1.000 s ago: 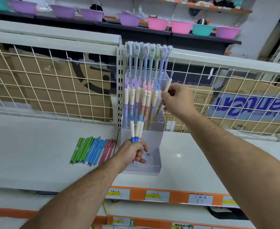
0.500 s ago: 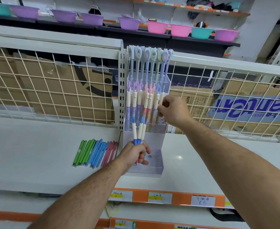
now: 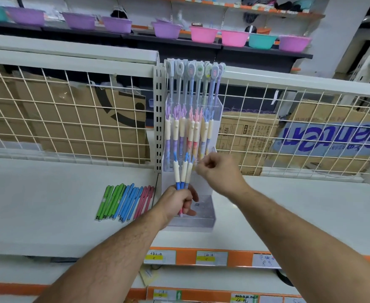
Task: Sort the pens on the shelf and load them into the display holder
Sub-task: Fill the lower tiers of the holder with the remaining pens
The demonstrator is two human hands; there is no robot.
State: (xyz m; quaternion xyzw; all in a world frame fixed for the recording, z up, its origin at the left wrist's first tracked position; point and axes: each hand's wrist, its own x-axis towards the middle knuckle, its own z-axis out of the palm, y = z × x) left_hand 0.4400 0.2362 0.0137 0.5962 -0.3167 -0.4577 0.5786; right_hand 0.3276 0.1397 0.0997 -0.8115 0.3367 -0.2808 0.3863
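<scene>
**A:** What fills most of the view?

**B:** A white shelf [image 3: 48, 204] runs the full width. A wire mesh panel [image 3: 70, 119] stands along its back, with cardboard boxes [image 3: 59, 136] behind the mesh. Higher up, plastic basins [image 3: 203, 33] in purple, pink and teal line a dark ledge.

**A:** Where's the display holder [image 3: 201, 218]?

**B:** Near the middle of the shelf, standing against a slotted upright post [image 3: 158, 119]. It's clear and stepped. The tall pens [image 3: 191, 84] with flat picture tops fill the rear tier. In front of them, the tufted pens [image 3: 190, 132] with cream sleeves stand upright in the middle tier.

**A:** Any pens outside it?

**B:** Yes, the loose pens [image 3: 125, 202] lie side by side on the shelf just left of the holder. From left to right they go green, blue, then pink.

**A:** And the hands?

**B:** The left hand [image 3: 177, 204] is in front of the holder's low front section. Its fingers are curled round the lower ends of three pens [image 3: 183, 171]. These are blue with cream sleeves, held upright and fanned slightly apart. The right hand [image 3: 219, 171] is just beside their tops, on the right, with its fingers curled in toward the thumb.

**A:** Is it pinching one?

**B:** I cannot tell. The fingertips are right next to the rightmost pen's tuft, but the contact is blurred.
</scene>
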